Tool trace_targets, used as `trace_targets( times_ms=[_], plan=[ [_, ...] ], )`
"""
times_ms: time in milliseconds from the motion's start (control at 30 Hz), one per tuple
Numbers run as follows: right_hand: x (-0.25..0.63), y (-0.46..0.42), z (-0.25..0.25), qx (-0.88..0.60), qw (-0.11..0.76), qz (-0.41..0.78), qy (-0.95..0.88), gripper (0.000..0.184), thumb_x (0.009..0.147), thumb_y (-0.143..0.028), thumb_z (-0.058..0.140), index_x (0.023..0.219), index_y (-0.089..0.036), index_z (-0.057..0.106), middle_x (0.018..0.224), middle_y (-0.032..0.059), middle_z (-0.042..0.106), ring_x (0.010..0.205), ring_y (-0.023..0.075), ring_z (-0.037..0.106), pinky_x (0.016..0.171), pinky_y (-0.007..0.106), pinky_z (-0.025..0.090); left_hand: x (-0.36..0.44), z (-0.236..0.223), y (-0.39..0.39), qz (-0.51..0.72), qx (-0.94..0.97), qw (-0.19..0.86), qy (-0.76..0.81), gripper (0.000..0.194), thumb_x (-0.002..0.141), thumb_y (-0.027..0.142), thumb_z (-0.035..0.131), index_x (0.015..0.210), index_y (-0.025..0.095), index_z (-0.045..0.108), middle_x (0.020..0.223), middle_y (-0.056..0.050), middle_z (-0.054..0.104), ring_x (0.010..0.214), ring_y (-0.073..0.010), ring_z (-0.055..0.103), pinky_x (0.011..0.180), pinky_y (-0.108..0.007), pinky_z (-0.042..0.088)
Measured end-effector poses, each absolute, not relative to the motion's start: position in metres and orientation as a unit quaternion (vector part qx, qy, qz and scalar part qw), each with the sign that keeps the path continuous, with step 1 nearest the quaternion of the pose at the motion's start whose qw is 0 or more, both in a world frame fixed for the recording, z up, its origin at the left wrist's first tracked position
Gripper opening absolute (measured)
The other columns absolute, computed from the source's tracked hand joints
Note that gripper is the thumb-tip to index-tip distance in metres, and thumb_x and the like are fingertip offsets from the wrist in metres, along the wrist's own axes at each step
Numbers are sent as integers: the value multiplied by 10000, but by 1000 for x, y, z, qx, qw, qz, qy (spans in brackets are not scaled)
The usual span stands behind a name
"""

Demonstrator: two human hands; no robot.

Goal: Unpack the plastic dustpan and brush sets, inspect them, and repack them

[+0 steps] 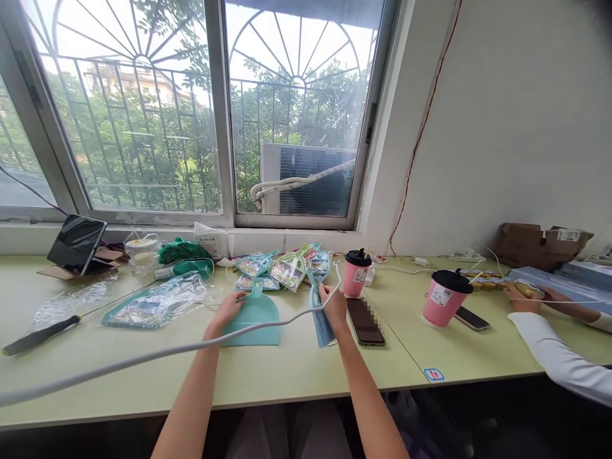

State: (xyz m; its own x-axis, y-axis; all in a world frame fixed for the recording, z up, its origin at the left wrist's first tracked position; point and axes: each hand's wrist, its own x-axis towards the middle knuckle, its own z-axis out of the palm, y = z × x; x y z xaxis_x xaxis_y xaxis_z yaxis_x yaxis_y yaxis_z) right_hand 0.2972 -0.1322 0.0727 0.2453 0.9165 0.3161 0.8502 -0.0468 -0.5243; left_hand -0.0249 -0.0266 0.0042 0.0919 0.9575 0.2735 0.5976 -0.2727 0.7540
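Observation:
A small light-blue dustpan [261,317] lies on the table, its handle pointing toward the window. My left hand [230,310] grips the dustpan at its left edge, fingers bent over the rim. In my right hand [333,307] is a small blue hand brush [321,326], held by its handle with the bristles toward me. Several bagged dustpan-and-brush sets [289,268] are heaped just beyond. To the left, another light-blue dustpan [136,312] rests under crumpled clear plastic.
A white cable [143,362] crosses in front of my forearms. Around the table are a screwdriver [43,335], a tablet [76,245], two pink cups [354,277] and a phone [366,322]. At far right, another person's hands [523,296] hold something yellowish.

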Motion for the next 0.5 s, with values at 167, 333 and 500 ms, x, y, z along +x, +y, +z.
trace_targets(
  times_ms=[167,333,500],
  plan=[
    [302,-137,67,-782,235,-12,-577,425,988,-319,360,912,-154,745,931,172,744,885,238,704,687,262,452,-26,4,-33,347,703,237,574,187,680,372,620,772,212,651,959,-117,721,974,-308,639,930,-429,466],
    [290,-137,59,-797,131,33,-589,297,920,-112,448,1016,-152,726,1015,175,732,953,221,705,693,240,463,-22,12,-40,353,684,227,596,196,744,387,610,798,204,658,941,-117,722,911,-293,655,844,-393,481],
    [290,-136,74,-783,115,1,-611,326,911,-66,418,1021,-123,719,1011,205,722,979,265,699,729,291,471,-23,24,-44,396,650,129,635,296,888,419,459,891,212,670,924,-113,733,925,-292,661,813,-369,458]
  ],
)
